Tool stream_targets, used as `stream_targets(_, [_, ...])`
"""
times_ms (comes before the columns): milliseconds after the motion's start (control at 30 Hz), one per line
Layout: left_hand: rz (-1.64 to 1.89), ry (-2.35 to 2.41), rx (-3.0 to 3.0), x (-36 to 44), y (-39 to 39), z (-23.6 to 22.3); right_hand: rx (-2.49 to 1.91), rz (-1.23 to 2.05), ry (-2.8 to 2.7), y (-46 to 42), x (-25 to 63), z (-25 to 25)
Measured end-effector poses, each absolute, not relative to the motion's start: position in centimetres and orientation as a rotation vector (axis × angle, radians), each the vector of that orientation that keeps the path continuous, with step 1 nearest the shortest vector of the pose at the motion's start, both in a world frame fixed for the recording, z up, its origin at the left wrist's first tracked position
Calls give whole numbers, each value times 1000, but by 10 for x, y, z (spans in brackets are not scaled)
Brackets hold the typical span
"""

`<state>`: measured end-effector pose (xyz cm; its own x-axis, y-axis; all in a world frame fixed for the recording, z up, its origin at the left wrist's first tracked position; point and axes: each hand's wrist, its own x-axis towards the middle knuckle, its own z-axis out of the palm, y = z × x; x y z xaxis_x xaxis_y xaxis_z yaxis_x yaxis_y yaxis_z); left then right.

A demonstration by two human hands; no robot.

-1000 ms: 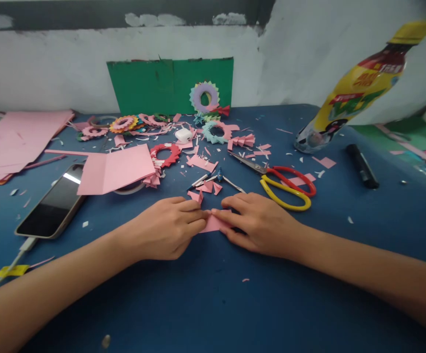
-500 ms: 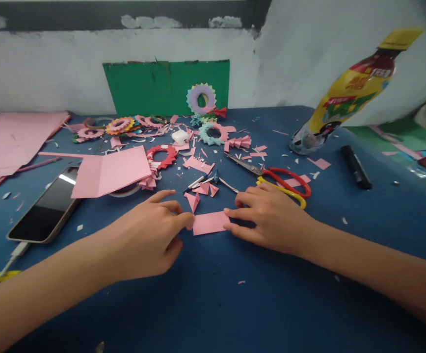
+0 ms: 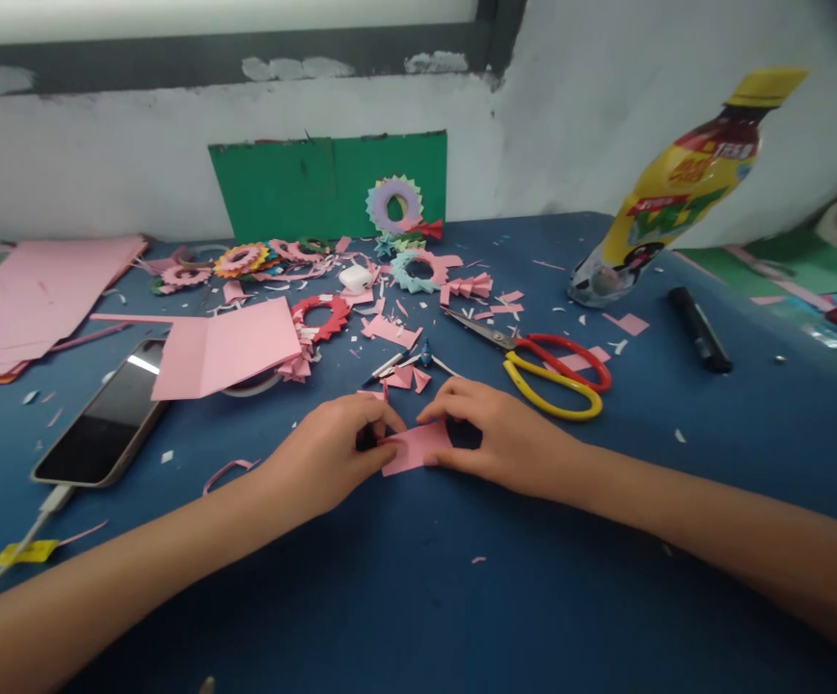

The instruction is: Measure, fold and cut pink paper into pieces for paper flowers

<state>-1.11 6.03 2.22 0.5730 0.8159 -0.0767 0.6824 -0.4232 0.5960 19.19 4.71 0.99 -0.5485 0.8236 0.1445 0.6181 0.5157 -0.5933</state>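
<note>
A small pink paper rectangle (image 3: 418, 447) is in front of me, between my two hands. My left hand (image 3: 336, 451) pinches its left end, thumb at the near side and fingers at the far side. At the right end, my right hand (image 3: 501, 436) grips the paper with thumb and forefinger on its near and far edges. Small folded pink pieces (image 3: 405, 377) lie just beyond the paper, partly behind my left fingers. Scissors with red and yellow handles (image 3: 516, 343) rest past my right hand, blades slightly apart.
Left are a phone (image 3: 104, 419) on a cable, a folded pink sheet (image 3: 234, 347) and stacked pink paper (image 3: 49, 299). Paper rings (image 3: 323, 316) and scraps lie further back, before a green board (image 3: 281, 188). To the right are a yellow-labelled bottle (image 3: 679, 188) and a black marker (image 3: 699, 330).
My left fingers have come over the paper's left end and closed on it. The right hand has shifted slightly left, and the paper has tilted a little.
</note>
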Motion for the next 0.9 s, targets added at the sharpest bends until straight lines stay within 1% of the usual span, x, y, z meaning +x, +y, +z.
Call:
stream_targets(100, [435,1130,2166,-10,59,25,-1150,744,-2264,47,190,12])
stream_targets(233, [579,1111,2142,-6,52,26,-1079,660,-2262,42,186,13])
stream_targets(433, [667,1100,2178,-1,44,25,-943,484,-2355,34,179,13])
stream_targets(667, [779,1241,2136,-12,62,24,-1024,519,-2188,37,188,23])
stream_targets(800, [799,1082,2102,-11,60,23,-1008,563,-2183,39,189,21])
stream_targets(900, [826,974,2168,-8,52,22,-983,508,-2218,39,186,16])
